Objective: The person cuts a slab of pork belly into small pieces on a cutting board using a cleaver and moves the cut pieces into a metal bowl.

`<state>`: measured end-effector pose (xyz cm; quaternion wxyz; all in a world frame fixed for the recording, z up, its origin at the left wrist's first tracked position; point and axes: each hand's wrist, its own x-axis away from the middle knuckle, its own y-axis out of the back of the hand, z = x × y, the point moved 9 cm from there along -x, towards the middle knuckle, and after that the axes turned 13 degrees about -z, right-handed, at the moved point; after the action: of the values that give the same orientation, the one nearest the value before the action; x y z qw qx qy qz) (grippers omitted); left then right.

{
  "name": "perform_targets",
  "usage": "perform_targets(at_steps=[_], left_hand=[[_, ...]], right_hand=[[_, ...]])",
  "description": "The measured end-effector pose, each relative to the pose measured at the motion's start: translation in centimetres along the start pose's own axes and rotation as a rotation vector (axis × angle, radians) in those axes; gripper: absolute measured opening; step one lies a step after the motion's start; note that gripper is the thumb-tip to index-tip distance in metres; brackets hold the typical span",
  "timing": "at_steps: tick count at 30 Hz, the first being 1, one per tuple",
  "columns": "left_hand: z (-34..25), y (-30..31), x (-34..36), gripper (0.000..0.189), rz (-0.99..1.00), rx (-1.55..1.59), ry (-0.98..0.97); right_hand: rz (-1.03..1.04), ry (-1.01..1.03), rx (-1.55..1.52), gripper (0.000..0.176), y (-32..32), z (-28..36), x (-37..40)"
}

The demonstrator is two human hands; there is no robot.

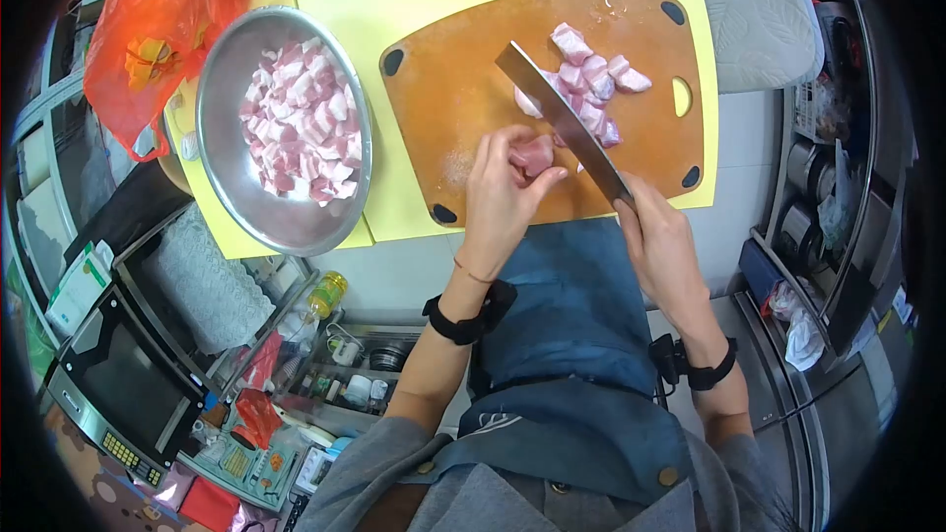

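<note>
A brown cutting board (pixel 443 69) lies on the yellow table. My left hand (pixel 505 177) has its fingers round a piece of raw meat (pixel 533 155) near the board's front edge. The handle of a wide cleaver (pixel 562 113) is in my right hand (pixel 655 236); its blade points up and left across the board, just right of the held piece. Several cut meat chunks (pixel 596 79) lie mostly beyond and to the right of the blade, partly hidden by it. Left of the board, a metal bowl (pixel 222 153) holds many meat chunks (pixel 301 123).
An orange-red plastic bag (pixel 163 25) sits at the table's back left, beside the bowl. A padded seat (pixel 754 15) stands beyond the table's right edge. Below left are an oil bottle (pixel 327 294) and a drawer (pixel 340 404) with kitchen items. Shelves (pixel 823 167) stand at right.
</note>
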<state>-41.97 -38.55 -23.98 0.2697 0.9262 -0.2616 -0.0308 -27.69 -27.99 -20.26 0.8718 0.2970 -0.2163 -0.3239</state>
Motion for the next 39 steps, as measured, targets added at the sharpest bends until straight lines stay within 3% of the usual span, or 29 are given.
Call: perform_targets(at_steps=[1,4,5,11,21,27,35,39], left_hand=[[0.8,0.0,0.6,0.028,0.019,0.044,0.060],[1.4,1.7,1.4,0.027,-0.076,-0.022,-0.079],[2.0,2.1,1.4,0.024,-0.084,-0.037,-0.030],[0.3,0.5,2.0,0.024,-0.089,-0.064,-0.368],[1.5,-1.8,2.5,0.018,-0.041,-0.036,-0.360],[2.3,-1.4,2.9,0.021,-0.032,-0.007,-0.364],[2.4,-0.3,2.2,0.022,-0.075,-0.009,-0.407],[3.1,-0.1,1.9,0.023,-0.098,-0.018,-0.348]], right_hand=[[-0.011,0.001,0.008,0.029,0.3,0.0,0.3],[-0.008,0.002,0.031,0.028,0.3,0.0,1.2],[0.003,-0.002,0.041,0.028,0.2,0.1,1.5],[0.019,-0.011,0.085,0.032,-0.8,0.8,2.9],[0.038,-0.009,0.181,0.036,-3.2,0.2,4.1],[0.164,-0.109,0.207,0.040,-2.4,-1.0,7.1],[0.128,0.012,0.186,0.043,-6.7,1.2,0.8],[0.144,-0.023,0.185,0.043,-5.5,-0.2,4.1]])
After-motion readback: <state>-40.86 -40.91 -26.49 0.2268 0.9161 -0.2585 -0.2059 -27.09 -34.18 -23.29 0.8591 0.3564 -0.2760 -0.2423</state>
